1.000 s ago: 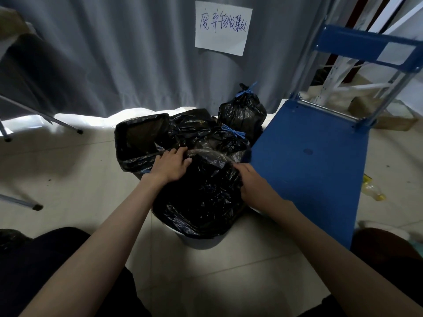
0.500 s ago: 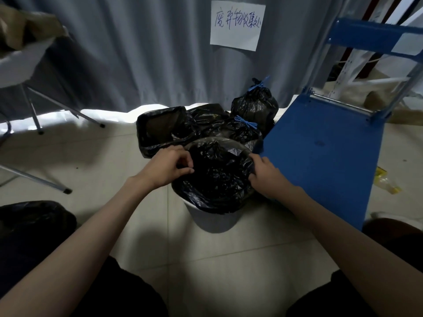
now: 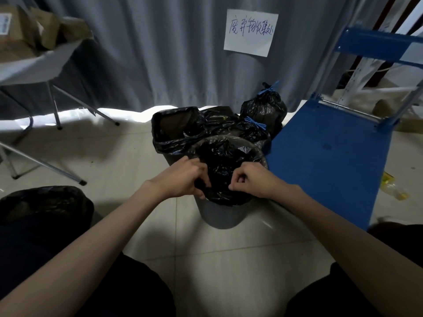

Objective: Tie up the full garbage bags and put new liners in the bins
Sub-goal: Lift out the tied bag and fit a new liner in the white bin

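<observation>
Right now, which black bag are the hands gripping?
The black bag in the round grey bin nearest the person; both hands pinch its near rim.

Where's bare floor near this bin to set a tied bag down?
Bare tiles lie left of the round bin, toward the folding table legs, and in front of it between the forearms. Behind it is crowded with the lined bin and tied bags; the blue cart fills the right.

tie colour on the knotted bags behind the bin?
Blue ties on black bags; clearest in the head view.
</observation>
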`<state>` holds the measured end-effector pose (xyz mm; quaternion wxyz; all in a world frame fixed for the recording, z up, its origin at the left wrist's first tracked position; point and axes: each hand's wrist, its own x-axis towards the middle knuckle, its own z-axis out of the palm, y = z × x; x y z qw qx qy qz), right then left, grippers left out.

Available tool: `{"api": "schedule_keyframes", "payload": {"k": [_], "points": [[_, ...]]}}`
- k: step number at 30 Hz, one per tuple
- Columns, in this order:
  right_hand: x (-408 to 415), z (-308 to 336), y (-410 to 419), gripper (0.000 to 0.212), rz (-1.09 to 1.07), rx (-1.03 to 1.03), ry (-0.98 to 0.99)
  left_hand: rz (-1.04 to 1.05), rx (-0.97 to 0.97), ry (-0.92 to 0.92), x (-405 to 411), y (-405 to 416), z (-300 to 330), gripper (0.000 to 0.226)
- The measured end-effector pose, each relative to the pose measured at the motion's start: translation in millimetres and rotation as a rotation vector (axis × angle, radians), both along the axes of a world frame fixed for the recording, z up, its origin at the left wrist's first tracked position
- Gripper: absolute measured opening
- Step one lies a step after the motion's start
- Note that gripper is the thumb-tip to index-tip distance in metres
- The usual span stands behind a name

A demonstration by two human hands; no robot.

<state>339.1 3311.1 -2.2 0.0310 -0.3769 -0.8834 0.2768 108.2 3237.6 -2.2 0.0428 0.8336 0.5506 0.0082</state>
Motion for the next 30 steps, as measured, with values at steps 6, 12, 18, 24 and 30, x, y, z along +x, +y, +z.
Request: {"api": "schedule_keyframes", "payload": {"k": [6, 12, 18, 24, 30], "points": [[0.6, -8.5, 0.3, 0.02, 0.05, -0.063, -0.176, -0.008, -0.006, 0.028, 5.4, -1.9, -4.7, 0.012], [2.6, -11.0, 6.3, 0.026, 0.04, -0.061, -0.216, -0.024, 0.037, 0.134, 2.8, -14.4, -9.5, 0.014], [8.5, -15.5, 5.4, 0.02, 0.011, -0.042, -0.186, -0.081, 0.198, 0.346, 20.0, -35.6, -49.1, 0.02], [22.3, -8.8, 15.8, 0.03, -0.15, -0.051, -0.032, -0.041, 0.321, 0.182, 35.5, -35.2, -36.5, 0.034], [41.8, -18.8, 20.2, 0.01, -0.547, -0.114, 0.215, 0.057, 0.316, -0.037, 57.5, -10.8, -15.0, 0.028]]}}
